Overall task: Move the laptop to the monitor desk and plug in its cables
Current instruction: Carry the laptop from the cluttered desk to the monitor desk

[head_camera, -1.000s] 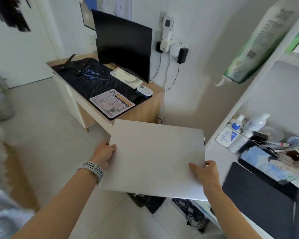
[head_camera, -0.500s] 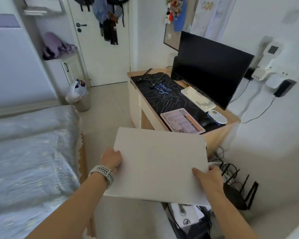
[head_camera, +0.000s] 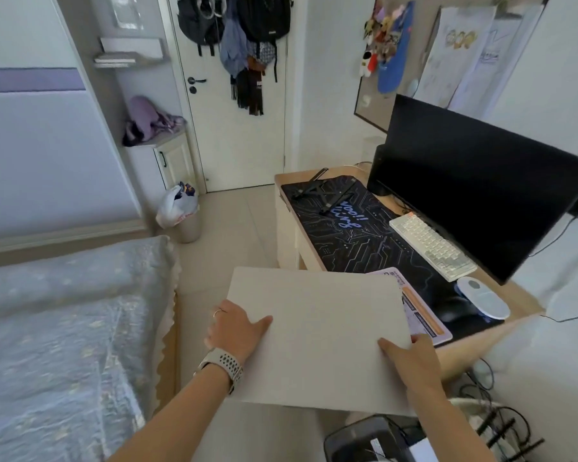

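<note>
The closed pale grey laptop [head_camera: 317, 331] is held flat in the air, in front of the near end of the wooden monitor desk [head_camera: 514, 308]. My left hand [head_camera: 237, 331], with a watch and a ring, grips its left edge. My right hand [head_camera: 411, 358] grips its right front corner. The laptop's far right corner overlaps a pink card [head_camera: 424, 315] lying on the black desk mat [head_camera: 354, 235]. A large black monitor [head_camera: 481, 198] stands at the back of the desk. No cable ends on the desk top are plain to see.
On the mat lie a white keyboard [head_camera: 431, 248], a white mouse [head_camera: 483, 296] and a folded black stand [head_camera: 321, 191]. A bed [head_camera: 64, 328] fills the left. A bin [head_camera: 184, 218] stands by the door [head_camera: 234, 128]. Cables and a router [head_camera: 494, 425] lie below the desk's end.
The view has swung left and closer to the desk. The laptop has moved forward with both hands, and its far corner now overlaps the desk's near end.
</note>
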`<act>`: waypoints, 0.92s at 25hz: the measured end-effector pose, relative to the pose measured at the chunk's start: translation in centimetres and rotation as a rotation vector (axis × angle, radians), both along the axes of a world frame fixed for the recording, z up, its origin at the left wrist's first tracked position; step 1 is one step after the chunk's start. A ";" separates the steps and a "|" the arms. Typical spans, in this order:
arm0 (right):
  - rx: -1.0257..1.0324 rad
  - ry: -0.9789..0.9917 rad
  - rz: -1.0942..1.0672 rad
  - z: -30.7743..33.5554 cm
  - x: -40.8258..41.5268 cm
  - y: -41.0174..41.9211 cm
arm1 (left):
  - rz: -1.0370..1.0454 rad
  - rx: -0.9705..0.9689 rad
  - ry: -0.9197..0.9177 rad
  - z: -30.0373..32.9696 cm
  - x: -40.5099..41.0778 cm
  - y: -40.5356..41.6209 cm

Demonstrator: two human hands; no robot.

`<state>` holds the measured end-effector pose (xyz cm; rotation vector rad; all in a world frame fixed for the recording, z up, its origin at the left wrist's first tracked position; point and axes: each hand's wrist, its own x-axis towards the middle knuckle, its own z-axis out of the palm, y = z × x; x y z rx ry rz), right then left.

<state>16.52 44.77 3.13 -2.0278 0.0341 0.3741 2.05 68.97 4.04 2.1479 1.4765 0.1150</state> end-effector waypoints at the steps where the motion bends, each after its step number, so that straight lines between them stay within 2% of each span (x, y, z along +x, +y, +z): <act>1: 0.017 0.010 0.002 0.0 1.7 1.2 | 0.006 0.021 0.015 0.2 1.8 0.9; 11: 0.029 0.001 -0.020 -0.1 14.8 13.9 | -0.152 0.029 0.086 0.1 14.5 13.1; 16: 0.015 0.039 -0.154 -1.6 20.7 22.4 | -0.337 0.139 0.158 -0.1 22.6 22.9; 23: -0.050 0.041 -0.365 -1.7 27.4 31.3 | -0.626 0.166 0.168 0.8 34.3 34.3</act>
